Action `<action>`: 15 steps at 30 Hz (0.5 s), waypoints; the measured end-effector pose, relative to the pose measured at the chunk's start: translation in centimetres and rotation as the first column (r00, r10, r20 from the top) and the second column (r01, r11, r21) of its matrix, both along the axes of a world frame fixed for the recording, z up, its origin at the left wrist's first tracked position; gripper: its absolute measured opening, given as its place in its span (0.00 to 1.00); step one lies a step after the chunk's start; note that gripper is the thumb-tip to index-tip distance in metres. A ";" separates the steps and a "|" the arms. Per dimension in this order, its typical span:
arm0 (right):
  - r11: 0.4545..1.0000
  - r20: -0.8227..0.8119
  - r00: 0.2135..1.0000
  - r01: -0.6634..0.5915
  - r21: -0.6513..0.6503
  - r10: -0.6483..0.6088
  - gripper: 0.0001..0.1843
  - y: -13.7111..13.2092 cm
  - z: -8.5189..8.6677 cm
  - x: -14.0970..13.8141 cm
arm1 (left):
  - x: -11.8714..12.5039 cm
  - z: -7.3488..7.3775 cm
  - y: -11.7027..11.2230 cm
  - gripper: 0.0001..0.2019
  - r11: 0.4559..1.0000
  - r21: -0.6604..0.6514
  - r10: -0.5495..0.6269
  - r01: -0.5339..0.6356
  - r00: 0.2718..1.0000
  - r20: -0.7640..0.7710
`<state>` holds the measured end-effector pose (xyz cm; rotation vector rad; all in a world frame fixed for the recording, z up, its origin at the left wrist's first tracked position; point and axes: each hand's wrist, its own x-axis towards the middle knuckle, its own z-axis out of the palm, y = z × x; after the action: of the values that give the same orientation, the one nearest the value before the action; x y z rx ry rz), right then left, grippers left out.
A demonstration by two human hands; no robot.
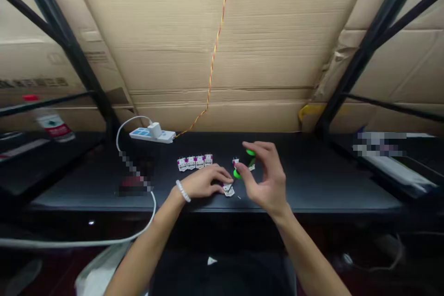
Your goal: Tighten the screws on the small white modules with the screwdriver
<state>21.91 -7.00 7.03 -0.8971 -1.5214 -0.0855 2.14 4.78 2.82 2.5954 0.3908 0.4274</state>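
My left hand (207,182), with a white beaded bracelet (182,191) on its wrist, rests low on the black table. Its fingertips are closed on the edge of a small white and purple part (228,189). Above and right of that part is my right hand (265,175), thumb and fingers curved around a bright green-handled tool (237,174). The tool's handles look spread, and a thin dark end reaches toward the white part; its exact kind is unclear. Two similar small parts lie behind the tool, partly hidden. Several more white and purple parts (195,162) stand in a row behind my left hand.
A white and blue power strip (152,135) with a plugged-in charger sits back left; its white cable (153,203) hangs over the front edge. Cardboard (208,32) walls the back. Black shelf posts (364,51) rise on both sides. A red-capped bottle (53,122) stands far left.
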 end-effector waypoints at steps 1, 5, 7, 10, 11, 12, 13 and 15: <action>0.998 -0.006 0.999 -0.050 -0.027 0.050 0.26 0.0 0.0 0.0 | 0.0 0.1 0.0 0.11 1.000 -0.002 -0.003 0.003 1.000 -0.001; 0.980 -0.020 0.984 -0.178 -0.087 0.177 0.29 -0.2 -0.1 0.2 | 0.0 0.3 -0.3 0.10 1.000 -0.006 -0.007 0.007 1.000 0.004; 0.992 0.002 0.995 -0.102 -0.070 0.102 0.28 -0.1 0.0 0.1 | 0.0 0.3 -0.3 0.10 1.000 -0.005 0.005 -0.004 1.000 0.017; 0.999 0.022 0.999 0.041 -0.015 -0.040 0.27 0.0 0.1 -0.1 | 0.0 0.1 -0.2 0.10 1.000 -0.004 0.016 -0.016 1.000 0.024; 0.998 0.021 0.998 0.064 -0.007 -0.063 0.26 0.0 0.0 -0.1 | 0.0 0.0 -0.2 0.10 1.000 -0.005 0.014 -0.014 1.000 0.021; 0.998 0.020 0.998 0.065 -0.009 -0.064 0.26 0.0 0.0 -0.1 | 0.0 0.0 -0.1 0.10 1.000 -0.006 0.008 -0.007 1.000 0.018; 0.999 0.019 0.999 0.043 -0.020 -0.043 0.28 0.0 -0.1 0.0 | 0.0 -0.1 -0.1 0.10 1.000 -0.008 0.001 -0.001 1.000 0.018; 0.997 0.002 0.999 -0.049 -0.063 0.050 0.32 0.0 -0.2 0.1 | 0.0 -0.1 0.0 0.11 1.000 -0.010 -0.009 0.009 1.000 0.022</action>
<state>22.03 -6.96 6.81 -0.9093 -1.5559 -0.0028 2.15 4.77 2.73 2.5793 0.3727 0.4495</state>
